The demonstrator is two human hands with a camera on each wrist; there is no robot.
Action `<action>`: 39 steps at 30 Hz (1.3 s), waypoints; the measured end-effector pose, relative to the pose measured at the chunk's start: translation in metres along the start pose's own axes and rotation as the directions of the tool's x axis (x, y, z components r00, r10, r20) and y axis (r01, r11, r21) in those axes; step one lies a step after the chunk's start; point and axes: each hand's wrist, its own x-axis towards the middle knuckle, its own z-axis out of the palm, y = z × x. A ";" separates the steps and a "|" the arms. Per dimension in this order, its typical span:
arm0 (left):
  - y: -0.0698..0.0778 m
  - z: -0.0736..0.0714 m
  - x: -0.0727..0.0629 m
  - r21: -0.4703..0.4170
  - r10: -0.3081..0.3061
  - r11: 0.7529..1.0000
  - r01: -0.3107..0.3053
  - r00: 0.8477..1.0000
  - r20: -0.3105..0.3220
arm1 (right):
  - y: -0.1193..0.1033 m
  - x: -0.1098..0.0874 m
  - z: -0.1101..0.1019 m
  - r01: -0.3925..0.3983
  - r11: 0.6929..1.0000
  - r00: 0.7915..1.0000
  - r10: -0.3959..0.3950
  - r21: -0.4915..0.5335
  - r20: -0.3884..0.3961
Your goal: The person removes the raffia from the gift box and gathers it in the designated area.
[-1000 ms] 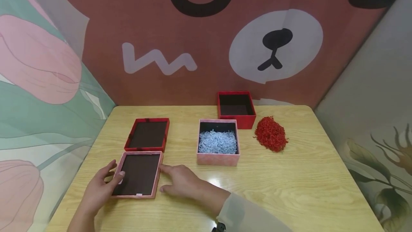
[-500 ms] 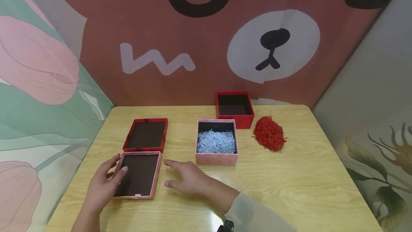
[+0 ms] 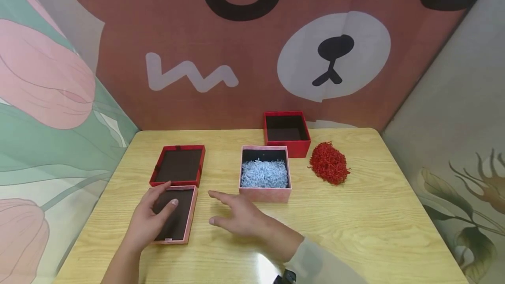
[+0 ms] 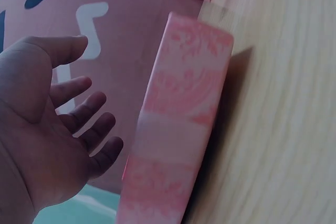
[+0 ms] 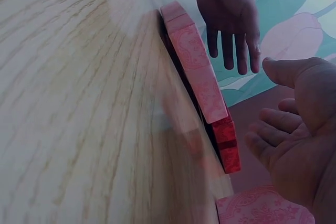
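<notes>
In the head view a pink box lid [image 3: 192,214] lies inside up at the front left of the table, showing its dark lining. My left hand [image 3: 147,220] hovers over the lid's left part, fingers spread and holding nothing. To the right of the lid, my right hand [image 3: 241,217] is held with fingers extended, apart from it. Beyond that hand stands a pink box [image 3: 265,195] partly filled with pale blue shredded paper [image 3: 265,175]. From the left wrist, the lid's patterned pink side [image 4: 178,87] shows beside the hand.
A red lid [image 3: 179,166] lies just behind the pink one, also inside up. At the back stands an open red box [image 3: 298,149] with a dark interior. Right of it is a heap of red shredded paper [image 3: 329,163]. Printed fabric walls [image 3: 221,108] border the wooden table [image 3: 355,222].
My right hand has drawn back rightward from the lid's edge. My left hand has left the lid's left side and moved right, over the lid. The boxes and lids stay put.
</notes>
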 end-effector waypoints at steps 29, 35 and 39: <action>0.045 0.052 0.026 -0.161 0.231 0.963 -0.216 0.969 0.083 | 0.006 -0.035 -0.065 0.142 0.990 0.963 -0.141 -0.010 -0.228; 0.053 0.067 0.030 -0.204 0.222 0.959 -0.197 0.969 0.107 | 0.013 -0.037 -0.083 0.143 0.988 0.958 -0.151 -0.051 -0.242; 0.057 0.079 0.034 -0.222 0.207 0.959 -0.176 0.971 0.122 | 0.015 -0.036 -0.098 0.100 0.993 0.967 -0.113 -0.067 -0.230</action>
